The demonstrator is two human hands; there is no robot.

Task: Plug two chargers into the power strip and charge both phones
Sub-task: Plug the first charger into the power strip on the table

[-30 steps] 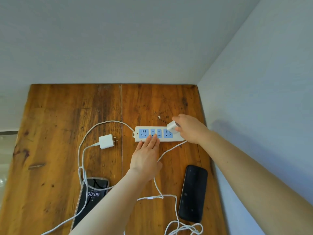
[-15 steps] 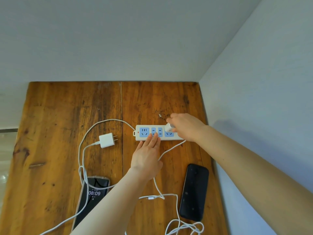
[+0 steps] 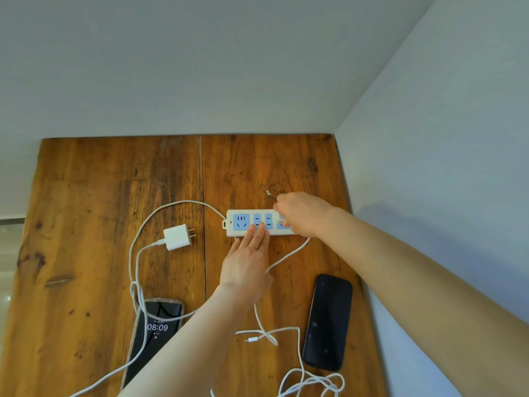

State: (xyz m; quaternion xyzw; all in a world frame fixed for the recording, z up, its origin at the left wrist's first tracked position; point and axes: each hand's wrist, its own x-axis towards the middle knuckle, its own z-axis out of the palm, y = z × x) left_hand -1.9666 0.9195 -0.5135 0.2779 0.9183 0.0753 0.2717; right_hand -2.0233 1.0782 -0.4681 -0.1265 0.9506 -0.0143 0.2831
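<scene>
On the table [image 3: 86,196], a loose charger [image 3: 177,237] lies left of the power strip [image 3: 257,223]; two phones [image 3: 156,330] lie nearer.

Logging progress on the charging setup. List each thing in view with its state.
Power strip: flat, steadied by left hand.
Right hand: pressing a charger at the right-end socket.
Second charger: unplugged.
Left phone: screen lit.
Right phone: dark, uncabled.

White strip [image 3: 246,224] w/ blue sockets, flat; one charger [image 3: 281,216] at its 3 o'clock socket. 2nd charger [image 3: 177,237] loose at 9. Lit phone [image 3: 156,328] at 7, dark phone [image 3: 327,322] at 5.
</scene>
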